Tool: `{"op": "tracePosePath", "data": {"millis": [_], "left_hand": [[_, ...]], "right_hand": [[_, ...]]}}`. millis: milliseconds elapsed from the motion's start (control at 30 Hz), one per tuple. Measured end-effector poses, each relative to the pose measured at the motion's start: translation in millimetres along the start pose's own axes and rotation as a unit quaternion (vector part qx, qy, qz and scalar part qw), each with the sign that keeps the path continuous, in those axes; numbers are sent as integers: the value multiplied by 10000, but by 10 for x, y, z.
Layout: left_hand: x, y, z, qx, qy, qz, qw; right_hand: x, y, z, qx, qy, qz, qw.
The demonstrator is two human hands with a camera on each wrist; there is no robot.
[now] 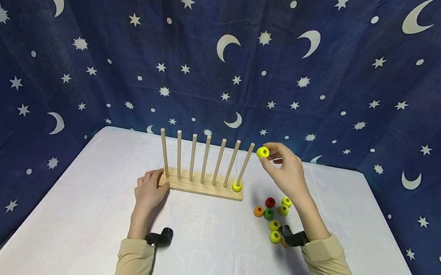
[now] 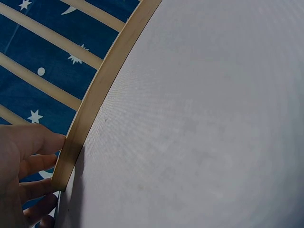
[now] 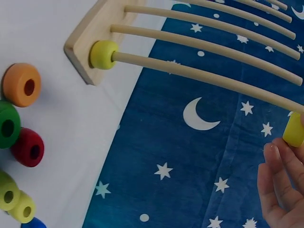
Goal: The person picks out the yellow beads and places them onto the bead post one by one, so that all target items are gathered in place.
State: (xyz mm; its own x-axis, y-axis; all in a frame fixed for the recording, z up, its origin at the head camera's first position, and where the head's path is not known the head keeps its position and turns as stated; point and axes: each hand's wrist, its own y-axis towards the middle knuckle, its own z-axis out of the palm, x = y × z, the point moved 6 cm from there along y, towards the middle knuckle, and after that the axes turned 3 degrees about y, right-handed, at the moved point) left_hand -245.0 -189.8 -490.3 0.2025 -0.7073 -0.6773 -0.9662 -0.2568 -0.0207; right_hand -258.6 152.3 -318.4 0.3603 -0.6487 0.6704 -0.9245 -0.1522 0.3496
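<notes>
A wooden peg stand (image 1: 201, 189) with several upright rods stands on the table. My left hand (image 1: 150, 189) grips its left end; in the left wrist view the thumb (image 2: 45, 141) presses the board's edge. My right hand (image 1: 288, 171) pinches a yellow bead (image 1: 260, 154) between thumb and fingers, just right of the top of the rightmost rod (image 1: 245, 165). In the right wrist view this held bead (image 3: 294, 132) is close by the rod's tip, partly cut off by the frame. Another yellow bead (image 1: 236, 188) sits at the bottom of that same rod.
Right of the stand lie loose beads: a red bead (image 1: 268, 204), a green bead (image 1: 268, 216), an orange bead (image 1: 256, 212) and several yellow ones. A blue bead (image 3: 33, 224) shows in the right wrist view. A starry blue cloth (image 1: 227, 83) hangs behind the white table (image 1: 198, 254).
</notes>
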Motion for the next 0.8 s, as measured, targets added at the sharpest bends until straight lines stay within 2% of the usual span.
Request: {"op": "tracePosePath", "data": {"millis": [500,800], "left_hand": [[6,9,1,26,-2,14,10000],[11,9,13,-8,29,0,10000]], "right_hand": [[195,55,-41,-206,122,-335,9992],[227,89,-1,-244,226,-417,9986]]}}
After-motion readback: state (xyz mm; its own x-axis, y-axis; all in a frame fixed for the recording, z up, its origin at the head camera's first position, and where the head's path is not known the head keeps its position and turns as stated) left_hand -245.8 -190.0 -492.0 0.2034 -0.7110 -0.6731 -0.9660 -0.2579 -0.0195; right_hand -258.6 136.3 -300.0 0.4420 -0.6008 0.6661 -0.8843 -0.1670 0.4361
